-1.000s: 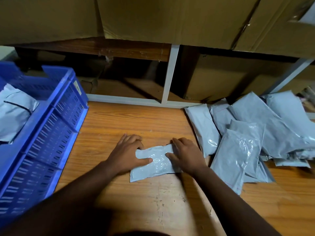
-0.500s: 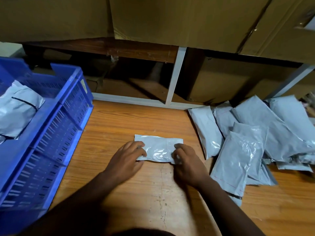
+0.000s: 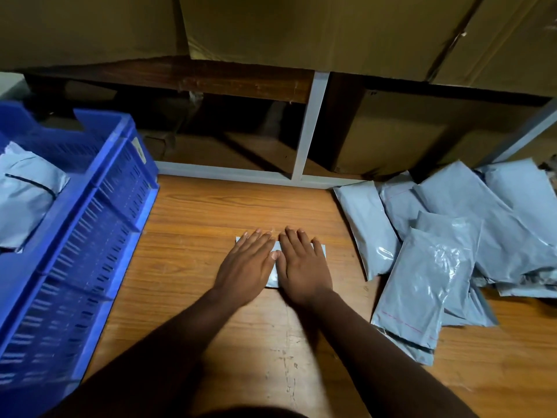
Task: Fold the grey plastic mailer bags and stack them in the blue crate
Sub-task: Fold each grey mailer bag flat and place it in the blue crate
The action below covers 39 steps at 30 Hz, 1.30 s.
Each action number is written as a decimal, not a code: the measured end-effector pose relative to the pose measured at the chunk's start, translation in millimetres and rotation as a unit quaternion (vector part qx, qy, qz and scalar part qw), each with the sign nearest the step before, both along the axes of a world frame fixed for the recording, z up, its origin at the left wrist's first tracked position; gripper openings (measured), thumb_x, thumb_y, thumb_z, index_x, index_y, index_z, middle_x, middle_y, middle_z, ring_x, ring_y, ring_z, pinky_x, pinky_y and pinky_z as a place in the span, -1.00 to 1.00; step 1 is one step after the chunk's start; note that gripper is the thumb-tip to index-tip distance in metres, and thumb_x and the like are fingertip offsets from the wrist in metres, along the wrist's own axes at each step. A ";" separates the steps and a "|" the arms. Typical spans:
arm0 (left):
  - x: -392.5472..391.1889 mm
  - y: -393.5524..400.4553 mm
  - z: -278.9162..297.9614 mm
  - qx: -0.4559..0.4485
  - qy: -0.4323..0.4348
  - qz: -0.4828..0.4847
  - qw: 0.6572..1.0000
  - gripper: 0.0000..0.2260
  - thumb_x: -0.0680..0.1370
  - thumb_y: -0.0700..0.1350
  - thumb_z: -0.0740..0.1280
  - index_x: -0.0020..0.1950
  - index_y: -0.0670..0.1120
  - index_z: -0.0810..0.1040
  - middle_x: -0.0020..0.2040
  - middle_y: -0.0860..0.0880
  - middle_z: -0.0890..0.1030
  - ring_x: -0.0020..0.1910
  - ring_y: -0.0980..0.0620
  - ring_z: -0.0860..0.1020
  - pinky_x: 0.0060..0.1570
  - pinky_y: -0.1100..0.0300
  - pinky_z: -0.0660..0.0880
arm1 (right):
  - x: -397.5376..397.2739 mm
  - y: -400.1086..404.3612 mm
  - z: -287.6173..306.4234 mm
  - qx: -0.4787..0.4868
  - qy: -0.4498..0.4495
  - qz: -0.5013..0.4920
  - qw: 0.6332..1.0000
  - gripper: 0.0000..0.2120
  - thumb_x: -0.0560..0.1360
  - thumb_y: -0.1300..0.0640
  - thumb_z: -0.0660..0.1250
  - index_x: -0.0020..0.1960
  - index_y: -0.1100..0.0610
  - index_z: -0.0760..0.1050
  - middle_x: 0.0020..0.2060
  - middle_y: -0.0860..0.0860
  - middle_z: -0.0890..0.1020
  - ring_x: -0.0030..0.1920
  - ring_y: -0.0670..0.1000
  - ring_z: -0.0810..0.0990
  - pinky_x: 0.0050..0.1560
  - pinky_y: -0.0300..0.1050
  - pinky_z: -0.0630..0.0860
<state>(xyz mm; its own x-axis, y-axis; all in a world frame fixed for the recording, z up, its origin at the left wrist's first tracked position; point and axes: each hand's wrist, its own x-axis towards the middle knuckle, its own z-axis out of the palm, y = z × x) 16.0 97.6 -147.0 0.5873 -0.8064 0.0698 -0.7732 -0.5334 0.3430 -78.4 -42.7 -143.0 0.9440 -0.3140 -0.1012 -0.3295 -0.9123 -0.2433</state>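
A folded grey mailer bag (image 3: pixel 275 268) lies at the centre of the wooden table (image 3: pixel 211 212). The left hand (image 3: pixel 245 268) and right hand (image 3: pixel 303 267) press flat on it, fingers straight, side by side. At 3 o'clock, a pile of unfolded bags (image 3: pixel 446 251). At 9 o'clock, the blue crate (image 3: pixel 99 212) holding 1 bag (image 3: pixel 24 194).

A worn wooden tabletop (image 3: pixel 211 212) meets a white-framed shelf (image 3: pixel 310 122) stacked with cardboard boxes (image 3: pixel 301 28), dimly lit
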 end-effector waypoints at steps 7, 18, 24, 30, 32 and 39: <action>-0.4 -0.3 -16.4 0.009 -0.067 -0.005 0.998 -0.46 0.75 0.07 -0.14 0.57 -0.13 0.40 0.59 -0.06 0.36 0.61 -0.06 0.24 0.57 -0.08 0.22 | 0.7 4.7 -8.6 -0.042 -0.007 -0.011 0.999 -0.42 0.73 -0.08 -0.17 0.67 0.12 0.13 0.66 0.06 0.13 0.67 0.13 0.02 0.63 0.21 -0.02; 1.2 -4.1 -29.4 -0.022 -0.102 0.004 0.995 -0.53 0.74 -0.01 -0.03 0.47 -0.15 0.52 0.53 -0.06 0.45 0.57 -0.06 0.32 0.55 -0.04 0.25 | 2.4 3.0 -11.2 -0.060 0.007 0.007 0.998 -0.46 0.73 -0.06 -0.13 0.66 0.06 0.16 0.66 -0.01 0.16 0.66 0.16 0.05 0.61 0.24 0.02; -3.9 -0.1 -17.7 0.026 -0.056 0.010 0.998 -0.53 0.72 0.03 0.00 0.52 -0.10 0.47 0.55 -0.05 0.42 0.57 -0.06 0.33 0.55 -0.05 0.25 | -0.8 0.7 -9.0 -0.012 -0.004 0.006 1.000 -0.45 0.74 -0.10 -0.13 0.67 0.06 0.14 0.66 0.00 0.15 0.66 0.10 0.05 0.64 0.16 -0.04; -12.5 12.1 -9.3 0.051 -0.010 0.049 0.997 -0.40 0.69 0.20 -0.04 0.59 -0.11 0.36 0.58 -0.07 0.37 0.58 -0.02 0.31 0.57 -0.01 0.24 | -38.3 -23.9 -16.0 0.050 -0.045 -0.042 0.997 -0.38 0.72 -0.23 -0.12 0.69 0.05 0.06 0.67 -0.02 0.08 0.67 0.02 -0.04 0.65 0.05 -0.05; -10.7 15.3 -12.2 0.055 -0.012 0.045 0.997 -0.38 0.69 0.23 -0.07 0.63 -0.08 0.28 0.62 -0.04 0.29 0.62 0.01 0.22 0.60 0.00 0.16 | -40.5 -23.5 -18.3 0.041 -0.045 -0.046 0.997 -0.39 0.73 -0.22 -0.11 0.69 0.05 0.04 0.67 -0.02 0.07 0.67 0.03 -0.04 0.65 0.07 -0.01; -9.3 15.1 -17.7 0.076 -0.015 0.034 0.996 -0.37 0.70 0.26 -0.14 0.67 -0.06 0.17 0.67 -0.03 0.16 0.65 0.01 0.09 0.63 0.04 -0.02 | -34.1 -24.1 -15.6 0.026 -0.016 -0.035 0.999 -0.38 0.72 -0.22 -0.18 0.69 0.06 -0.01 0.68 0.00 0.00 0.67 0.05 -0.11 0.65 0.14 -0.06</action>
